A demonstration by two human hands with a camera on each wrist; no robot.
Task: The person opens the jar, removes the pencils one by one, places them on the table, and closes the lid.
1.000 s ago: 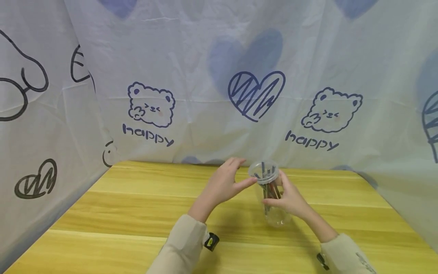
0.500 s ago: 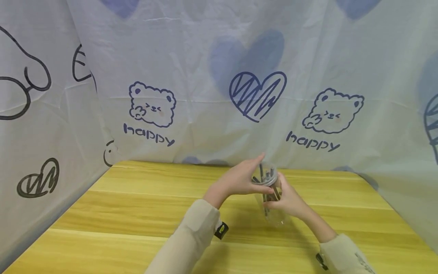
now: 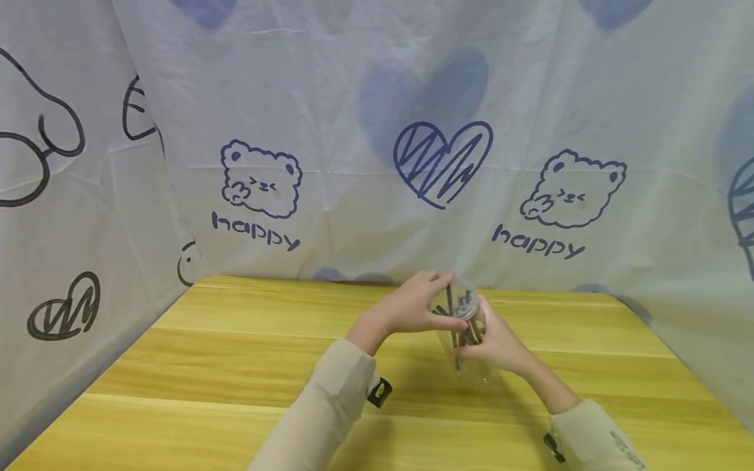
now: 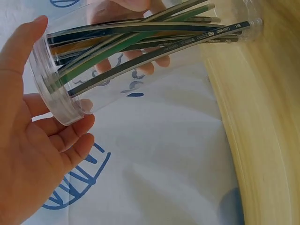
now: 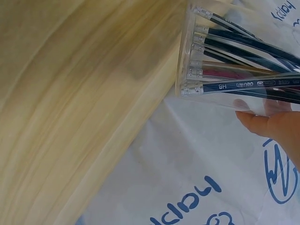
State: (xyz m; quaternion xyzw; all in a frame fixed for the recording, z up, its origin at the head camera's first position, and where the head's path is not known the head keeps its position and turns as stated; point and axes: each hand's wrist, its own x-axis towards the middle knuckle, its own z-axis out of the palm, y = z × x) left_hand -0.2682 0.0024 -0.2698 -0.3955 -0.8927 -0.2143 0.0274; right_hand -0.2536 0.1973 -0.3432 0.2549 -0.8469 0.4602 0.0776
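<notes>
A clear plastic jar stands roughly upright, its bottom at the tabletop. Inside it are several dark pencils, one of them green, with erasers at the jar's bottom end; lettering reading HB shows in the right wrist view. My right hand grips the jar's body from the right, thumb in front and fingers behind. At the top, my left hand holds the ridged clear lid between thumb and fingers. Part of the lid's far side is hidden by the left hand in the head view.
The yellow wood-grain table spreads around both arms. Behind it hangs a pale cloth with printed hearts, bears and lettering, and another cloth side rises at the left. Each beige sleeve has a black strap near its cuff.
My left hand has moved right from beside the jar onto its lid, fingers now around the rim. My right hand and the jar have stayed in about the same place.
</notes>
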